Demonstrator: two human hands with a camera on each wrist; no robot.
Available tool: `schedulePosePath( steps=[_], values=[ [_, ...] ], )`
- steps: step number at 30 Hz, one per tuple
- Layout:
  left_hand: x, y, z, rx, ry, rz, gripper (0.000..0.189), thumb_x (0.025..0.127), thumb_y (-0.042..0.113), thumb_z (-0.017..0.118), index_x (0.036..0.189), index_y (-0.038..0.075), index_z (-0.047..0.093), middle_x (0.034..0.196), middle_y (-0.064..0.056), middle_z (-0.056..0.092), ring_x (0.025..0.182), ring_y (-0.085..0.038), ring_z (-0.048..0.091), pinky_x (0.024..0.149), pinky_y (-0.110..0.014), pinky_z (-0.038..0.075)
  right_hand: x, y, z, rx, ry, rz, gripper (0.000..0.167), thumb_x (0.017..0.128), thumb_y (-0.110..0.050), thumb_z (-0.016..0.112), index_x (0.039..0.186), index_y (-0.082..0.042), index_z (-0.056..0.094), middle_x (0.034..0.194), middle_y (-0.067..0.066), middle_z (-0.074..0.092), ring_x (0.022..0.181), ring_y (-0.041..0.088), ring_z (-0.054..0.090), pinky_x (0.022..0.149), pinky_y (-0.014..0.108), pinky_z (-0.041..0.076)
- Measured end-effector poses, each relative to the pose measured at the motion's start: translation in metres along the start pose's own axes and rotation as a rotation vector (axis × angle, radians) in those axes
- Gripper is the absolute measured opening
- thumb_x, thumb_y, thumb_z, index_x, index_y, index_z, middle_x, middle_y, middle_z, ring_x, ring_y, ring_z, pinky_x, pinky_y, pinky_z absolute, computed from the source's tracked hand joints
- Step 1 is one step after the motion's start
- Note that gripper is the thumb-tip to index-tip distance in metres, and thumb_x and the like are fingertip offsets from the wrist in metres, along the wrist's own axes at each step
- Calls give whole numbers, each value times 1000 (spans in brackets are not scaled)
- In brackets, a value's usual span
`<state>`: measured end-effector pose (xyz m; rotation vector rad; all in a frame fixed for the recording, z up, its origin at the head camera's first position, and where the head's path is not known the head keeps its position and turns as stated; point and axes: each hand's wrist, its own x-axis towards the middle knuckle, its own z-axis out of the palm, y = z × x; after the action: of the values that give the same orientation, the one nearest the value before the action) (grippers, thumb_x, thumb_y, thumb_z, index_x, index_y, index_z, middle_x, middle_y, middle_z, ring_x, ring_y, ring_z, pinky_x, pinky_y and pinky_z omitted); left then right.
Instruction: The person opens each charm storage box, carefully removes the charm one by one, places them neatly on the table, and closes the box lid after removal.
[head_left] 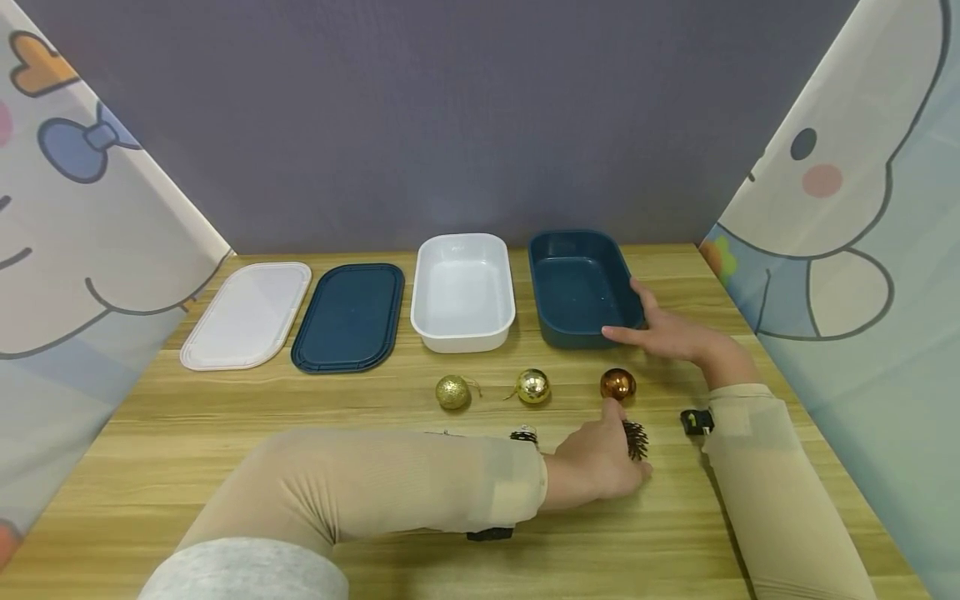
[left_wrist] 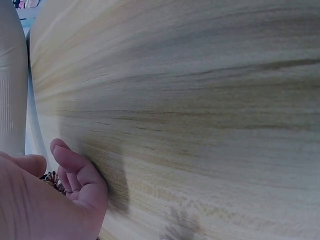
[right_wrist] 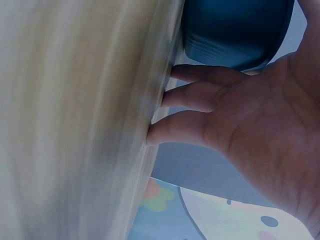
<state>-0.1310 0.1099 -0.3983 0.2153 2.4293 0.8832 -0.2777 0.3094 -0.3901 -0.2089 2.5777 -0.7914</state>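
Note:
In the head view my left hand [head_left: 600, 458] reaches across to the right and holds a small brown pinecone [head_left: 637, 440] at the table. The left wrist view shows curled fingers, with a bit of the pinecone [left_wrist: 52, 181] between them and the thumb; the rest is hidden. My right hand [head_left: 663, 331] spans the near right corner of a dark blue box [head_left: 588, 339], thumb at its front rim. Its other fingers [right_wrist: 180, 127] extend fairly straight beside the box, down toward the tabletop. Just beyond the left hand lies a shiny copper ball ornament [head_left: 618, 384].
A shiny gold ball [head_left: 533, 387] and a glittery gold ball [head_left: 453, 392] lie left of the copper one. Behind them is a white box [head_left: 462, 342]; a blue lid [head_left: 348, 318] and white lid [head_left: 247, 317] lie farther left. A dark ridged thing [head_left: 525, 435] shows past the left sleeve.

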Motion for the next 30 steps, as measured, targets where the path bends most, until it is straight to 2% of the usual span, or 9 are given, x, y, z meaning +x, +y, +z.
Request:
schedulePosePath(
  steps=[6, 17, 23, 25, 30],
  values=[
    [0, 0, 1, 6, 4, 1, 63, 93, 43, 81, 142, 33, 42, 74, -5, 63, 57, -20, 56, 53, -35, 44, 1, 1, 1, -11, 6, -3, 117, 100, -73, 54, 166, -24, -31, 172, 41, 8, 153, 62, 28, 119, 78, 29],
    [-1, 2, -3, -2, -35, 11, 67, 93, 43, 80, 145, 34, 39, 69, -4, 63, 54, -20, 54, 51, -35, 42, 1, 1, 1, -9, 1, -4, 117, 101, -73, 54, 165, -26, -32, 173, 38, 0, 154, 63, 24, 120, 79, 27],
    [-6, 9, -17, -17, -28, 60, 70, 93, 46, 81, 147, 34, 39, 80, -5, 69, 59, -18, 57, 54, -34, 46, 2, 1, 0, -8, 3, -3, 117, 101, -72, 54, 165, -26, -31, 174, 38, 0, 155, 62, 24, 120, 79, 27],
    [-8, 10, -22, -33, -32, 85, 68, 94, 45, 80, 147, 34, 39, 76, -4, 67, 57, -18, 57, 52, -34, 45, 2, 1, 0, -5, 2, -3, 117, 101, -72, 54, 165, -26, -32, 174, 37, 0, 155, 62, 24, 119, 79, 28],
    [-13, 11, -36, -71, -53, 158, 59, 97, 43, 77, 143, 28, 44, 74, -2, 68, 57, -15, 60, 57, -30, 48, 2, 2, 0, 9, -5, -2, 117, 101, -72, 55, 164, -28, -33, 175, 35, -4, 156, 62, 21, 119, 79, 28]
  ],
)
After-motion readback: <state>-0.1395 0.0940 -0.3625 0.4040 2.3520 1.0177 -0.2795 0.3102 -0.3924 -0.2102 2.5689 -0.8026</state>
